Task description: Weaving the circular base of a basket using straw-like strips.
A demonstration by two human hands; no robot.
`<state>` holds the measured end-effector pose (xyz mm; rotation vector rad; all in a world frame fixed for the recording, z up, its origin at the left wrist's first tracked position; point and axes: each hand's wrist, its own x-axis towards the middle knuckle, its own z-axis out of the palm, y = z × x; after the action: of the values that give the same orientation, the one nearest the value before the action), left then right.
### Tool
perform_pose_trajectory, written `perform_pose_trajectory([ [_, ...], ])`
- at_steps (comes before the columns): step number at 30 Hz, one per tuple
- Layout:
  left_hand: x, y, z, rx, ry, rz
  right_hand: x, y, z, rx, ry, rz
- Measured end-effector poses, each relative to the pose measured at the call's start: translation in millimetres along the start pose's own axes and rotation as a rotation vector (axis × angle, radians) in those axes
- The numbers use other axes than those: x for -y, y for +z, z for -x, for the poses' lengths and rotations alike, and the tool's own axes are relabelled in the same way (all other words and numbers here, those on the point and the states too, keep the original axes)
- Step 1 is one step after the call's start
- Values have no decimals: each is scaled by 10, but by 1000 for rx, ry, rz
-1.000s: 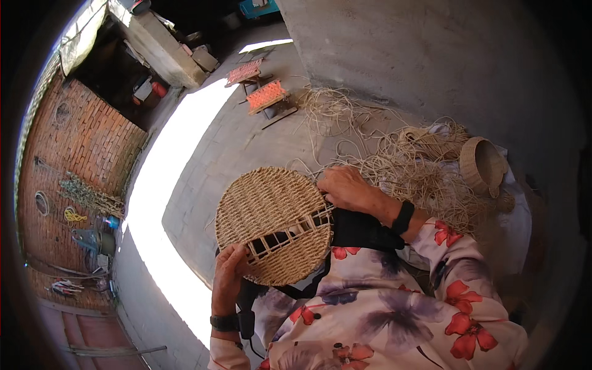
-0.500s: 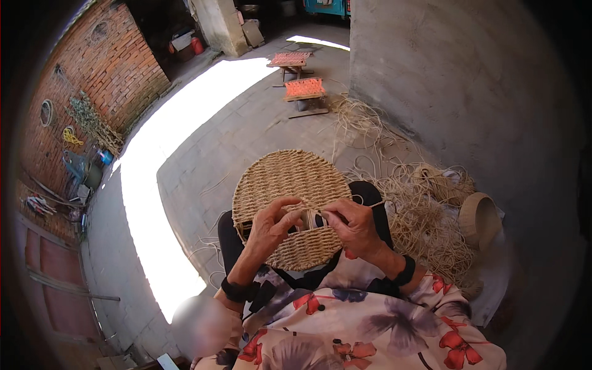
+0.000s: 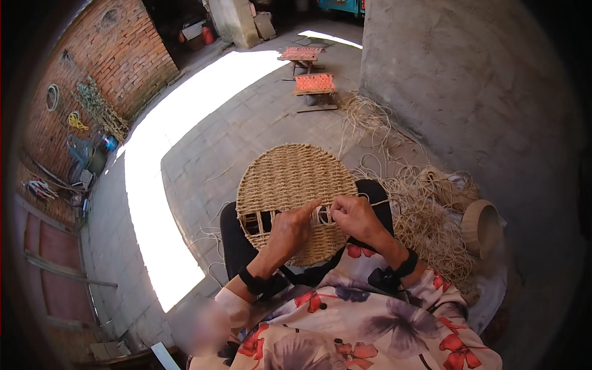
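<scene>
On my lap lies a round woven straw panel (image 3: 296,176), tightly woven at top and bottom. Across its lower middle runs an open gap crossed by bare warp cords (image 3: 259,222). My left hand (image 3: 290,229) lies over this gap, index finger pointing along the upper woven edge; its other fingers are curled and their grip is hidden. Just to its right, my right hand (image 3: 356,216) is closed at the same edge, pinching a straw cord (image 3: 381,201) whose strand shows past the knuckles.
A tangled heap of straw cord (image 3: 425,222) lies at my right, beside a round woven basket (image 3: 480,228) on its side. Ahead stand two low stools with red woven seats (image 3: 314,82). A grey wall (image 3: 456,80) rises at right, a brick wall (image 3: 117,61) at left.
My left hand has turned over and lowered, its index finger now reaching along the weave edge. My right hand has curled tighter. The view has shifted slightly.
</scene>
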<state>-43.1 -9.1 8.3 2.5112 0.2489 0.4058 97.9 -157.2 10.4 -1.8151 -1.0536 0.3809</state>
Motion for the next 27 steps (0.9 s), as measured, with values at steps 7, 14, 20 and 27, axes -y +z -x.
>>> perform_pose_trajectory([
  [7,30,129,-29,-117,49,8,-144,328,-59,50,-150,346],
  [14,-139,-59,-163,203,-76,-166,-222,341,-23,141,-72,417],
  [20,73,-86,-91,132,-154,305,-225,-265,-168,-95,9,215],
  [27,340,-506,281,-179,-378,320,-552,-299,-195,23,85,228],
])
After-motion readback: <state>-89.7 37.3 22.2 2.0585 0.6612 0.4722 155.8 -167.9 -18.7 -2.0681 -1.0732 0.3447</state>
